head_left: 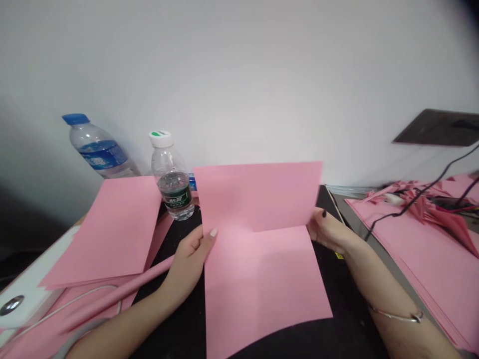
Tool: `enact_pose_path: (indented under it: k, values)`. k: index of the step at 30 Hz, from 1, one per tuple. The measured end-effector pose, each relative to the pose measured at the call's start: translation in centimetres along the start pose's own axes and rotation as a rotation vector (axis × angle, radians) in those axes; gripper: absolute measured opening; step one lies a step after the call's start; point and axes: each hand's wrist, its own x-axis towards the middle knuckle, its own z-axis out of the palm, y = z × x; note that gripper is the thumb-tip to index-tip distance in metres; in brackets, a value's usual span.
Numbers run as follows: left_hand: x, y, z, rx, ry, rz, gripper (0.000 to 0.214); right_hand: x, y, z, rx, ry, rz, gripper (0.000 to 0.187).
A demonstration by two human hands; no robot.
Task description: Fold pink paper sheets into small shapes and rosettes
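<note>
A white wall filled the background, with a dark panel [437, 127] mounted at its upper right, and a black table top [168, 239] ran along its foot. Near the table's back edge, a blue-capped water bottle [98, 149] leaned tilted toward the wall, while a white-capped bottle [172, 177] stood upright just beside the held paper. At the table's centre, a pink paper sheet [258, 249] was held up, its long axis pointing from the person toward the wall. A crease crossed it, and its far half stood slightly lifted; its near corner ran out of the frame. The left hand [189, 254] gripped the sheet's left edge between thumb and bent fingers, and the right hand [327, 232] pinched its right edge, the fingers partly hidden behind the paper. A loose pink sheet [101, 232] and a pink paper roll [116, 294] lay toward the left edge. A pink paper stack [422, 269] lay right, under a black cable [419, 197] and crumpled folded pink pieces [422, 207], too jumbled to make out.
</note>
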Motion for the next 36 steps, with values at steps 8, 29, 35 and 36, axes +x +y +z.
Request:
enact_pose_path:
  k: [8, 29, 35, 36]
  values:
    - [0.0, -0.1, -0.1, -0.054, 0.09, 0.045, 0.072, 0.1, -1.0, 1.8, -0.017, 0.093, -0.122, 0.064]
    - [0.3, -0.9, -0.8, 0.3, 0.158, 0.11, 0.033, -0.9, -1.7, 1.7, -0.477, 0.234, -0.206, 0.027]
    - [0.0, -0.4, -0.7, 0.13, 0.151, 0.125, 0.035, -1.1, -2.2, 1.4, -0.521, 0.383, -0.508, 0.007]
    - [0.0, -0.3, -0.7, 0.06, 0.142, 0.136, 0.038, -1.2, -2.4, 1.3, -0.511, 0.435, -0.585, 0.005]
